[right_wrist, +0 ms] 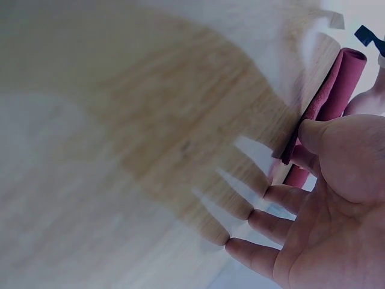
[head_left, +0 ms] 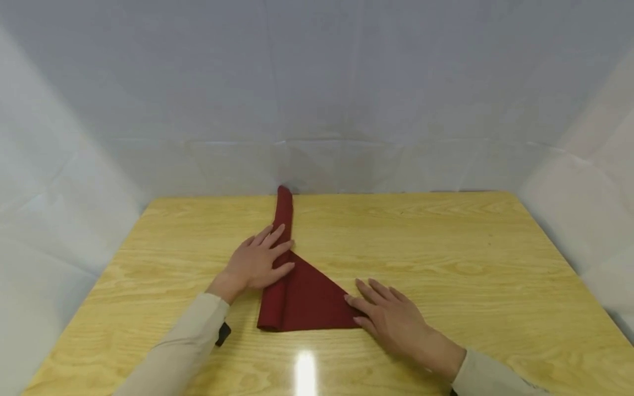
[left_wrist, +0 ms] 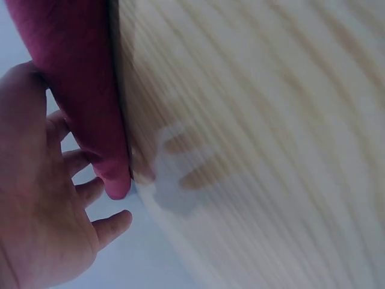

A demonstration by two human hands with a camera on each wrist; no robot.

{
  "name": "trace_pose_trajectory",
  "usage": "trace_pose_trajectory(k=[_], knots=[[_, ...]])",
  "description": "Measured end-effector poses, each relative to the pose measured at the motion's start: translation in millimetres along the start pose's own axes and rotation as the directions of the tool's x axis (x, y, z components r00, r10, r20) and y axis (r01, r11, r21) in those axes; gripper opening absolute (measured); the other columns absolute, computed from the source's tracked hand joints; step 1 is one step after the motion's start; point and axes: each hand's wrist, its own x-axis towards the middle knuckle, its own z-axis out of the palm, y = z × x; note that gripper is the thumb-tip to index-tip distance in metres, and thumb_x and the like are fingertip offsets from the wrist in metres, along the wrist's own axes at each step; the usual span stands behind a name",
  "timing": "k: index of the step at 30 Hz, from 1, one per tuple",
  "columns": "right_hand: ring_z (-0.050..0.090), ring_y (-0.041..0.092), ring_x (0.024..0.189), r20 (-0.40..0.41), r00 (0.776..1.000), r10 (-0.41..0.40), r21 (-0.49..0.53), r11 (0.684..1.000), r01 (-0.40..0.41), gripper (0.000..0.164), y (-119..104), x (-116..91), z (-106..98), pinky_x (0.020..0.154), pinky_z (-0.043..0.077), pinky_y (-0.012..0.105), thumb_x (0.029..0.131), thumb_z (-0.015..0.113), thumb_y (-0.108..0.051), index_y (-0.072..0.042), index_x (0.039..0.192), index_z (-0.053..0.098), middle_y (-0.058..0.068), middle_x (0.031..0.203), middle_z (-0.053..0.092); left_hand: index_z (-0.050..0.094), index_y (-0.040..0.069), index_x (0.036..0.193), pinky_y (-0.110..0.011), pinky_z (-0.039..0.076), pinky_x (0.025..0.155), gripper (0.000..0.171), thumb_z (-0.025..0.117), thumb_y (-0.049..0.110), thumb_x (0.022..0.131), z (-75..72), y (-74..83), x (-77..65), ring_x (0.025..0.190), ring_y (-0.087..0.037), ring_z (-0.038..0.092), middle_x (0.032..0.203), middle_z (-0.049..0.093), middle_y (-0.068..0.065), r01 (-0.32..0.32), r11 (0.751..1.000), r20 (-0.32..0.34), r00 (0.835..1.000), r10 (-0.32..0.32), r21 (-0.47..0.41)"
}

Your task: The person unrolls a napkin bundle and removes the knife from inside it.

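A dark red cloth (head_left: 319, 300) lies on the table, its left side wound into a long roll and its right side a flat, pointed flap. Across the roll rests my left hand (head_left: 253, 265), fingers spread and nearly straight. My right hand (head_left: 393, 320) touches the flap's right corner with extended fingers and covers that tip. In the left wrist view the roll (left_wrist: 84, 102) tapers beside the fingers of the left hand (left_wrist: 45, 198). The right wrist view shows the roll's coiled near end (right_wrist: 352, 60) beyond the thumb of the right hand (right_wrist: 337, 192).
The wood-grain table (head_left: 446, 242) reaches back to a pale sheet wall (head_left: 317, 110), and the far end of the roll reaches that back edge. White sheets hang on both sides. A dark strap or device (head_left: 223, 334) shows at the left wrist.
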Motion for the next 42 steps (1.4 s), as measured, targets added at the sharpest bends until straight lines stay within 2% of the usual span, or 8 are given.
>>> trace_pose_trajectory(k=[8,13,20,29,36,42], knots=[[0.037,0.033,0.134,-0.022,1.000,-0.021,-0.006,1.000,0.020,0.042,-1.0,0.5,1.2,0.100,0.038,0.053,0.102,0.045,-0.036,-0.021,0.141,0.050,0.012,0.148,0.039,0.040,0.019,0.147,-0.055,0.028,0.106,0.058,0.044,0.048,0.098,1.1,-20.0,-20.9,0.141,-0.035,0.020,0.155,0.024,-0.013,0.017,0.998,-0.065,0.998,-0.022,-0.064],[0.038,0.033,0.133,-0.033,0.999,-0.019,-0.024,1.000,0.018,0.042,-0.2,0.5,4.4,0.100,0.039,0.053,0.102,0.044,-0.037,-0.022,0.141,0.050,0.012,0.147,0.040,0.038,0.016,0.148,-0.056,0.028,0.106,0.057,0.041,0.046,0.100,2.0,-30.9,-30.5,0.140,-0.038,0.020,0.154,0.025,-0.016,0.019,0.996,-0.080,0.996,-0.027,-0.092],[0.038,0.033,0.133,-0.038,0.999,-0.008,-0.018,1.000,0.008,0.043,0.4,-1.7,5.5,0.100,0.038,0.053,0.101,0.046,-0.037,-0.021,0.141,0.051,0.012,0.147,0.040,0.032,0.012,0.151,-0.055,0.026,0.107,0.058,0.034,0.045,0.102,-1.6,-42.7,-42.2,0.140,-0.040,0.018,0.154,0.023,-0.018,0.039,0.990,-0.030,0.999,-0.044,-0.136],[0.037,0.033,0.133,-0.036,0.999,-0.006,-0.005,1.000,0.005,0.043,-0.4,-1.1,2.5,0.100,0.038,0.054,0.101,0.045,-0.037,-0.022,0.141,0.051,0.012,0.147,0.039,0.032,0.008,0.150,-0.057,0.030,0.104,0.056,0.036,0.040,0.103,-0.8,-57.2,-59.7,0.138,-0.043,0.021,0.152,0.025,-0.021,0.072,0.987,-0.017,0.997,-0.075,-0.144],[0.036,0.033,0.134,-0.015,1.000,0.001,-0.001,1.000,-0.001,0.043,-1.5,-0.2,0.8,0.100,0.037,0.054,0.101,0.045,-0.036,-0.021,0.141,0.050,0.012,0.148,0.038,0.035,0.010,0.149,-0.057,0.031,0.103,0.055,0.037,0.040,0.103,-2.0,-56.9,-62.2,0.137,-0.041,0.024,0.152,0.027,-0.021,0.060,0.991,-0.060,0.996,-0.068,-0.121],[0.035,0.034,0.134,-0.001,1.000,0.003,0.008,1.000,-0.003,0.042,-0.9,-0.7,-1.5,0.101,0.036,0.054,0.102,0.044,-0.036,-0.021,0.141,0.050,0.012,0.148,0.038,0.036,0.011,0.149,-0.056,0.032,0.103,0.052,0.038,0.037,0.103,-7.7,-40.3,-53.1,0.137,-0.041,0.027,0.151,0.029,-0.020,0.033,0.996,-0.104,0.994,-0.042,-0.084]])
